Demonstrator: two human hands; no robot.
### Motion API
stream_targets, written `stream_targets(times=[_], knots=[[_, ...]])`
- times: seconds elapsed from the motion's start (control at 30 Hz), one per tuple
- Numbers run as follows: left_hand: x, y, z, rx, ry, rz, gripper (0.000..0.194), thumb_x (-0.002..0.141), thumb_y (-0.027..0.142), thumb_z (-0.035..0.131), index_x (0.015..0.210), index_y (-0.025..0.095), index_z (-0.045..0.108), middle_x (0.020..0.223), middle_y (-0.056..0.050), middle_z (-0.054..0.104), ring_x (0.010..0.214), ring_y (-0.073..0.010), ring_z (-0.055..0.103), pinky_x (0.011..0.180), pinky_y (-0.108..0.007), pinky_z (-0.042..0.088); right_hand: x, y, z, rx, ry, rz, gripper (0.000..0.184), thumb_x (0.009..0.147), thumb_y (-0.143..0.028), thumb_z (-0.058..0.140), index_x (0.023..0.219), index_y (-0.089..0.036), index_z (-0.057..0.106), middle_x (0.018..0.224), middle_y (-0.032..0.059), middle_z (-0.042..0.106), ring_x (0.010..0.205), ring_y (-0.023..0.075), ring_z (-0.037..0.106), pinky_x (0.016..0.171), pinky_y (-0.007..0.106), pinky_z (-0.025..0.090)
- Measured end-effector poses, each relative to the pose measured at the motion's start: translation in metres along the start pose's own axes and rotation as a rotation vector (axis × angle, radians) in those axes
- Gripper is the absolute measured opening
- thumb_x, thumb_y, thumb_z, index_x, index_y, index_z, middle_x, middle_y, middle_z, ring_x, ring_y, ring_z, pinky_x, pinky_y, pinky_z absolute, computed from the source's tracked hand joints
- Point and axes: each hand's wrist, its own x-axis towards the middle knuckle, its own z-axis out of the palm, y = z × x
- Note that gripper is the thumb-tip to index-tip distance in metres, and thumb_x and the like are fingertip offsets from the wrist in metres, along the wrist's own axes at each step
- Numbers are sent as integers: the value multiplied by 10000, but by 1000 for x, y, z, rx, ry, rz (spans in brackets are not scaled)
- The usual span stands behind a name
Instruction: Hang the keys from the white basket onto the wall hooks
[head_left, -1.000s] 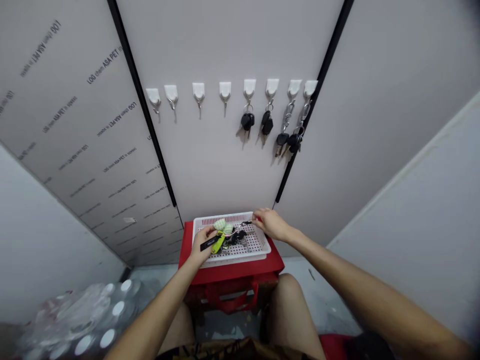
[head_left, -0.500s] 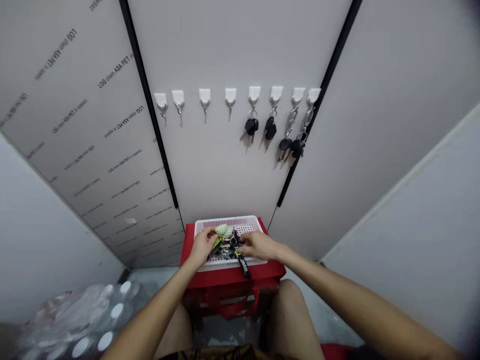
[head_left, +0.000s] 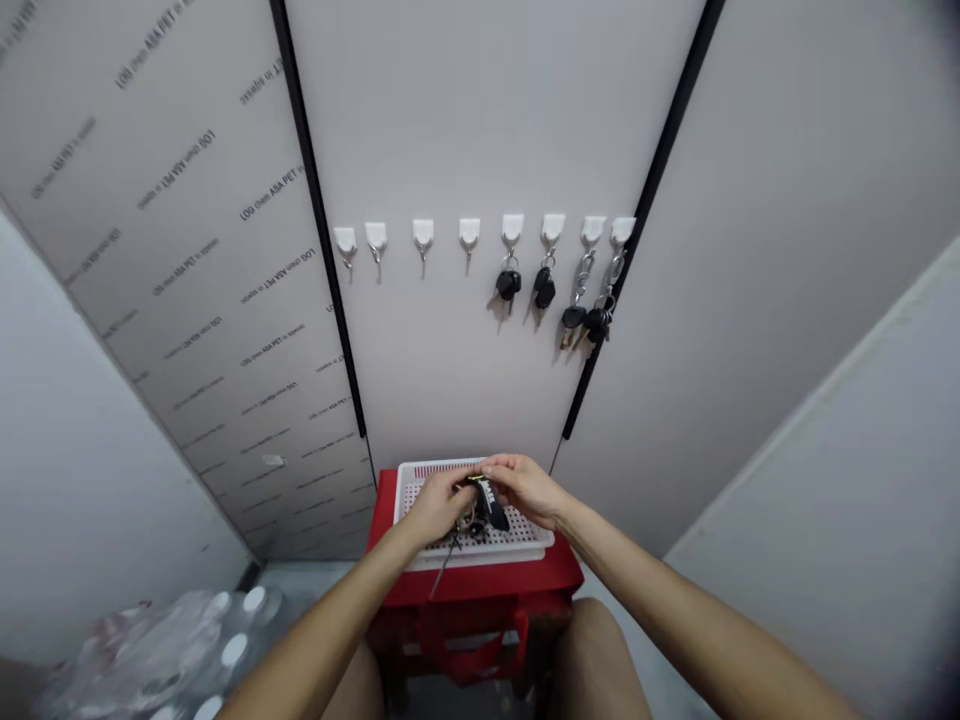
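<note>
Over a white slotted basket (head_left: 525, 548), my two hands meet at a bunch of keys (head_left: 472, 522). My left hand (head_left: 441, 503) is closed around the upper left of the bunch, its fingers hiding much of it. From the bunch hangs a black strap (head_left: 493, 508) with white lettering and a bit of yellow at its top. My right hand (head_left: 523, 488) pinches at the strap's upper end, close to my left fingertips. A thin dark cord (head_left: 445, 570) dangles over the basket's front rim. What exactly lies between the fingertips is hidden.
The basket stands on a red bag (head_left: 480, 587) between my knees. On the wall is a row of white hooks (head_left: 469, 232); the right-hand ones carry black-headed keys (head_left: 508, 285), the left ones are bare. Plastic-wrapped bottles (head_left: 235, 652) stand at lower left.
Both hands have come together over the basket, the right moving left and the left moving right. The strap has been lifted from the basket's front edge. The light-green pieces are now out of sight.
</note>
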Motion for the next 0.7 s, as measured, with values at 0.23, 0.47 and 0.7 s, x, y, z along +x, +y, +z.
stream_targets(times=[0.23, 0.47, 0.7], knots=[[26, 34, -23, 12, 202, -60, 275, 680, 289, 337, 661, 116, 550, 519, 15, 500, 469, -73, 407, 447, -166, 308, 6, -42, 22, -214, 175, -410, 297, 505, -226, 572, 783, -141, 513, 542, -42, 485, 450, 44, 407, 430, 172, 327], [71, 81, -51, 156, 448, -76, 192, 645, 275, 379, 614, 143, 517, 458, 40, 416, 431, -57, 353, 409, -158, 231, 29, -126, 42, -185, 427, -653, 269, 614, -367, 434, 709, -125, 509, 485, -28, 457, 389, 47, 377, 374, 178, 295], [84, 102, -72, 341, 554, -24, 183, 630, 286, 406, 653, 167, 542, 448, 42, 417, 414, -55, 312, 418, -175, 192, 43, -153, 46, -519, 563, -670, 323, 500, -325, 546, 764, -144, 506, 645, 10, 516, 506, 76, 446, 474, 212, 362]])
